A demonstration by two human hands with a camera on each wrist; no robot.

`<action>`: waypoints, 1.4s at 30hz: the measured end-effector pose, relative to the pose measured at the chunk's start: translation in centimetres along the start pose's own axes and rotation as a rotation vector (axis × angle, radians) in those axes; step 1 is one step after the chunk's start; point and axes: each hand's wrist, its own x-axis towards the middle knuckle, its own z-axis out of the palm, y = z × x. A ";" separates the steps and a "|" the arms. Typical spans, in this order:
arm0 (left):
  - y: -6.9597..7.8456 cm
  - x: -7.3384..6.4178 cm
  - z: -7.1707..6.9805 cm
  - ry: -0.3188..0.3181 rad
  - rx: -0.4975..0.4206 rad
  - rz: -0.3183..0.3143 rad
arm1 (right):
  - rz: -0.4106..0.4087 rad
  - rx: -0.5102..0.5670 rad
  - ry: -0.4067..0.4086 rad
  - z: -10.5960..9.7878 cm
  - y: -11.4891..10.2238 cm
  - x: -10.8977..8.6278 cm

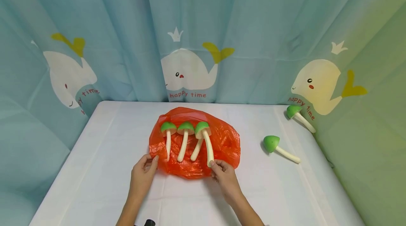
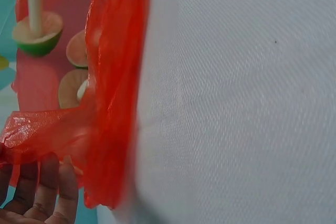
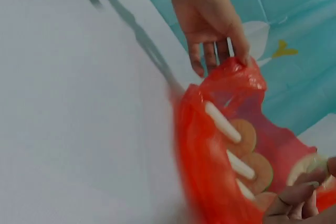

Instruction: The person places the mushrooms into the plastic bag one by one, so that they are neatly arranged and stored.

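Blue curtains (image 1: pixel 260 25) are backing a white table (image 1: pixel 95 169). At centre, the left hand (image 1: pixel 143 173) is pinching a red bag (image 1: pixel 226 138); the right hand (image 1: pixel 226 178) is gripping a mushroom (image 1: pixel 208 145) there, apparently bagging it; the next move is likely calling for release.

"How's the left hand (image 1: pixel 144 173)?"
"Over on the left, thumb pinching, other fingers slightly apart."
"And the right hand (image 1: pixel 226 177)?"
"Right of it, thumb and fingertips pinching too."
"Arms?"
"Left forearm (image 1: pixel 129 210) and right forearm (image 1: pixel 247 213) reach from the near side, slanting inward."
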 end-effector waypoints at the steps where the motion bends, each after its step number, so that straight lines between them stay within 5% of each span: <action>1: 0.0 0.0 0.0 -0.001 -0.004 0.001 | 0.005 0.011 0.024 -0.1 0.1 0.1; 8: 0.1 0.1 0.4 -0.005 -0.001 0.008 | 0.047 0.100 0.087 0.0 0.1 0.8; 22: 0.1 0.1 0.3 -0.009 0.006 0.014 | 0.177 0.499 0.191 2.4 -0.5 2.2; 42: 0.0 0.1 0.4 -0.020 0.006 -0.003 | 0.288 0.483 0.212 2.5 0.2 3.8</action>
